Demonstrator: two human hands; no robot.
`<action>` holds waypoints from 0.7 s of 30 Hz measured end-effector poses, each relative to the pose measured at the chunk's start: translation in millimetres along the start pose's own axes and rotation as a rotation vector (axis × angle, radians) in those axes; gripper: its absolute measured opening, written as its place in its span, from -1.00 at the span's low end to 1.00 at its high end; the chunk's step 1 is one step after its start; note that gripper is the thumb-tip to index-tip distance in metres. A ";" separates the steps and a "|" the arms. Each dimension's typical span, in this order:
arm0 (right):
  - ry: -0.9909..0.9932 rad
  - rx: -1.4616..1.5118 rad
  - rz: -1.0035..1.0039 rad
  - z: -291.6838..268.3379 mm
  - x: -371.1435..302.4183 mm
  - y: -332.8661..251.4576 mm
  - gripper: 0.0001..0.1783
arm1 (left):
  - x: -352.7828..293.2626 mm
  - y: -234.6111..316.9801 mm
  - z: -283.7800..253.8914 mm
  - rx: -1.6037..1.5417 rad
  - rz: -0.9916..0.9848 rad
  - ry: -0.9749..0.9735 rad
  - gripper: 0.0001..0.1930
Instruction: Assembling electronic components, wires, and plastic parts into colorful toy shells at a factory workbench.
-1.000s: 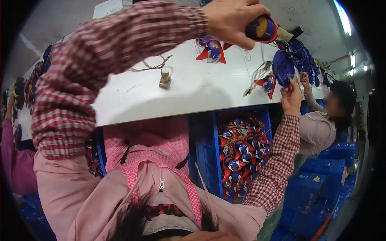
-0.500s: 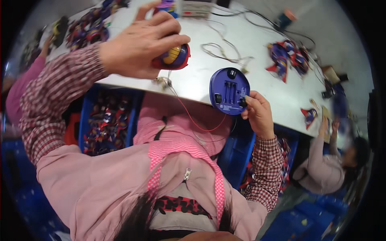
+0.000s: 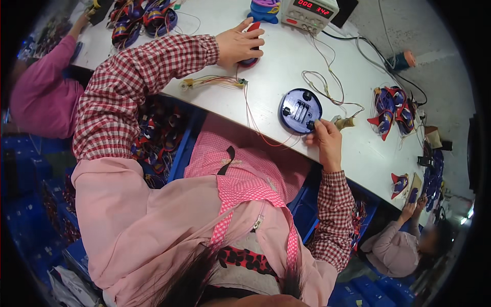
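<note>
My right hand [image 3: 327, 140] pinches the lower edge of a round dark-blue toy base [image 3: 300, 112] with black wheels and a battery compartment turned up. That base tilts over the table's front edge. My left hand [image 3: 240, 45] is closed over a red and purple toy shell [image 3: 249, 62] at the tabletop, mostly hidden under the fingers. Between the hands, a thin red wire [image 3: 255, 129] runs from the base toward a small green circuit board [image 3: 242, 82]. More thin wires with a yellowish piece [image 3: 188, 84] lie near the left forearm.
A power supply [image 3: 310, 14] with a lit display stands at the back beside a blue and purple container [image 3: 264, 11]. Loose leads [image 3: 327, 84] cross the white table [image 3: 276, 66]. Toy shells [image 3: 391, 110] are piled right; blue bins sit below. Co-workers [image 3: 396, 250] work at both sides.
My left hand has moved away from me and lowered the toy shell to the table. The base in my right hand has shifted slightly in view, still held. The view has turned.
</note>
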State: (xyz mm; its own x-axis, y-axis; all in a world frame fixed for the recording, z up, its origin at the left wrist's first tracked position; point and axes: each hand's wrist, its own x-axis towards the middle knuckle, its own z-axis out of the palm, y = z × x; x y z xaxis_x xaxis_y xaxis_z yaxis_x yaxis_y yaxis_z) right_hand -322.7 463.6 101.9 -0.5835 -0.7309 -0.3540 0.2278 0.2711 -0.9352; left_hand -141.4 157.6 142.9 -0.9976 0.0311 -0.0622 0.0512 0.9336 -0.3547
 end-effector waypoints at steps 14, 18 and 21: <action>0.232 -0.511 -0.336 -61.4 21.4 -33.7 -0.69 | 58.9 106.2 -1.7 -0.957 -0.404 0.159 -0.54; 0.164 -0.179 -0.462 -38.2 9.3 -49.6 -0.75 | 72.7 115.5 10.9 -1.008 -0.467 0.139 -0.65; 0.030 -0.134 -0.434 0.9 -3.2 -54.5 -0.79 | 70.3 120.2 12.8 -1.046 -0.476 0.209 -0.70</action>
State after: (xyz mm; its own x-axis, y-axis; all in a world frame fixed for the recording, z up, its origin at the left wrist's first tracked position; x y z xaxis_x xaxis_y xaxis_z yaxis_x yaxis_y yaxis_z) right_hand -332.5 450.5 154.0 -0.6257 -0.7766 0.0727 -0.1448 0.0241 -0.9892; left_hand -204.7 267.4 84.0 -0.8989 -0.4342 0.0596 -0.2966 0.7028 0.6466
